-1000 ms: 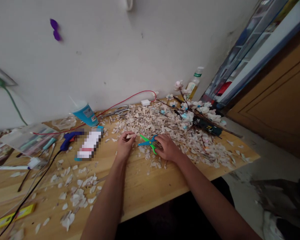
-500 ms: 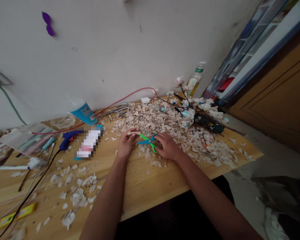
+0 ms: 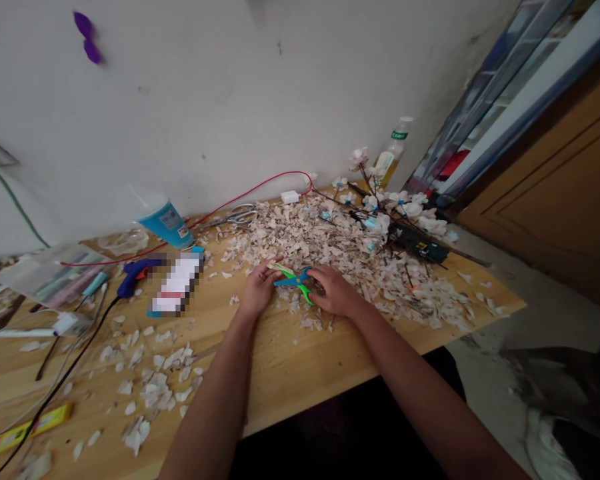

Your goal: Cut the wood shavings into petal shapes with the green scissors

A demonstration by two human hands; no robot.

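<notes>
My right hand (image 3: 331, 291) holds blue and green scissors (image 3: 300, 281) by their handles, with the blades parted and pointing left. Between the fingers of my left hand (image 3: 258, 288) is a small pale petal piece (image 3: 275, 265), touching or very near the green blade. Both hands are over the front edge of a large heap of dried pale petals (image 3: 300, 233). More loose petals (image 3: 157, 392) lie scattered at the left front of the wooden table (image 3: 300, 390).
Behind the heap stand a bottle (image 3: 391, 155) and flowering branches (image 3: 380, 207). To the left are a blue cup (image 3: 166, 223), a blurred-out phone-like object (image 3: 177, 283), a blue glue gun (image 3: 130, 277), cables, a pen bag (image 3: 55, 277) and a yellow box (image 3: 25, 430).
The petal piece in my left hand has turned to lie along the green blade, and my left fingers have shifted slightly. The whole view has moved a little.
</notes>
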